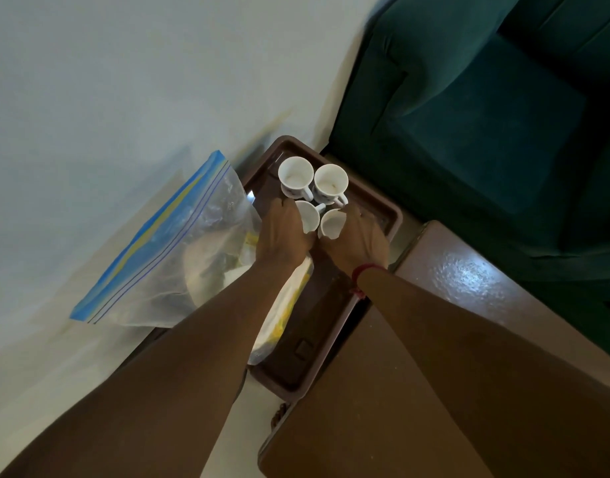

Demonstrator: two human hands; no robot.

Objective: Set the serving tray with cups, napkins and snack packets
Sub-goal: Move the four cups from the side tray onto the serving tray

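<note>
gripping two white cups at the far end of the brown tray (395, 218): left hand (283, 233) curled round the near left cup (309, 215), right hand (359, 237) wrapped round the near right cup (331, 223). just beyond, upright and side by side, far left cup (295, 175) and far right cup (330, 182). along the tray's left edge, under the left forearm, white and yellow packets (286, 315). off that edge, a clear zip bag (179, 243); past the right edge, a green armchair (469, 132).

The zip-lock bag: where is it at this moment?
In the head view, the zip-lock bag lies left of the brown tray, just beside the left hand.
</note>
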